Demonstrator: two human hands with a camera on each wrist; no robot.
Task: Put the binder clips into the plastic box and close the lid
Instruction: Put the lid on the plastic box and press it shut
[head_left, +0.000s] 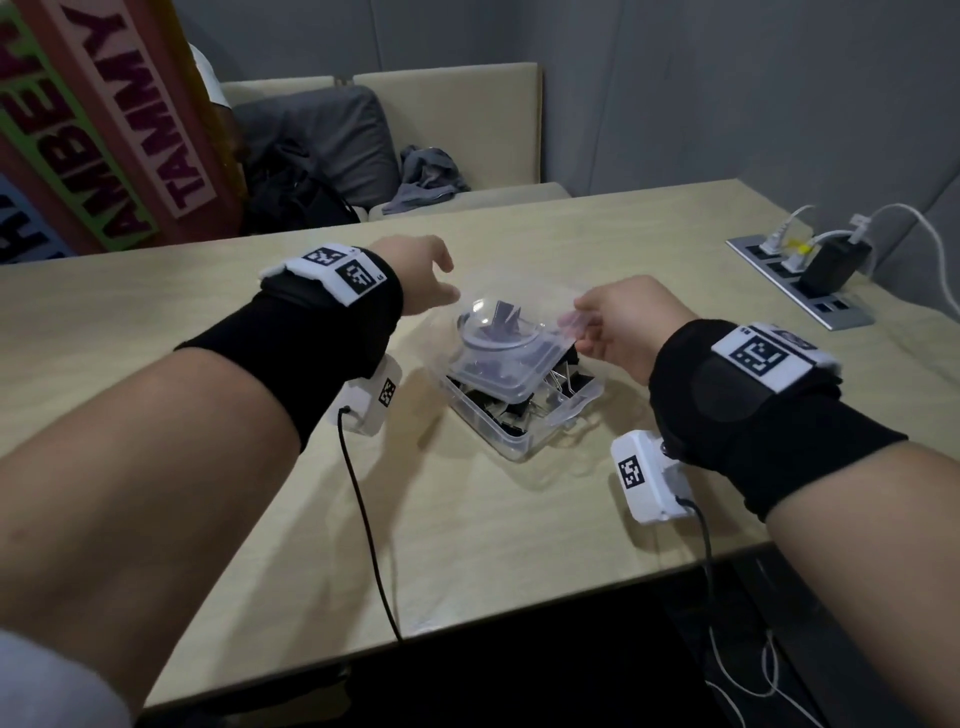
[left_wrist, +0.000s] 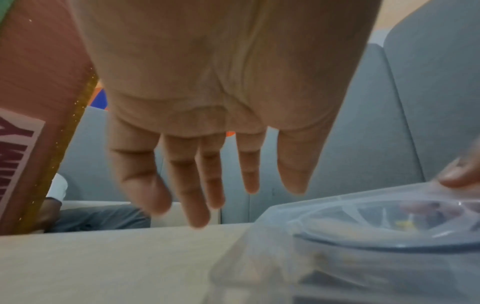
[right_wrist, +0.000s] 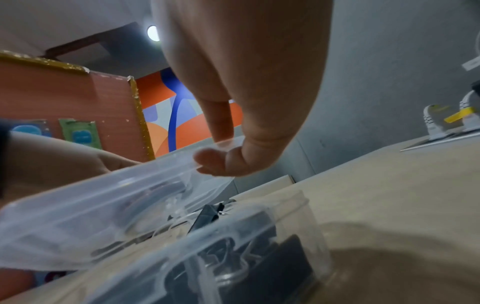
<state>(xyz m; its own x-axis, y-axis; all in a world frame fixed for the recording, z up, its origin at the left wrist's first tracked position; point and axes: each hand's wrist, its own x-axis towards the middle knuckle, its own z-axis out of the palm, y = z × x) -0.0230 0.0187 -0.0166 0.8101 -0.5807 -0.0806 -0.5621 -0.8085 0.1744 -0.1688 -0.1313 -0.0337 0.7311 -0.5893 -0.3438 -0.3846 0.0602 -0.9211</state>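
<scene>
Right hand pinches the lid (tilted over the box); left hand hovers beside, fingers straight, holding nothing.

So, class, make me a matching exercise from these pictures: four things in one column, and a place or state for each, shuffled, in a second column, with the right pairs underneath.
Things
1. left hand
2. right hand
3. binder clips
4. lid

States
A. black, lying in the clear plastic box
B. tilted over the box, not shut down on it
C. fingers spread, holding nothing
D. pinching an edge of the lid

Pairs: 1-C, 2-D, 3-A, 4-B
</scene>
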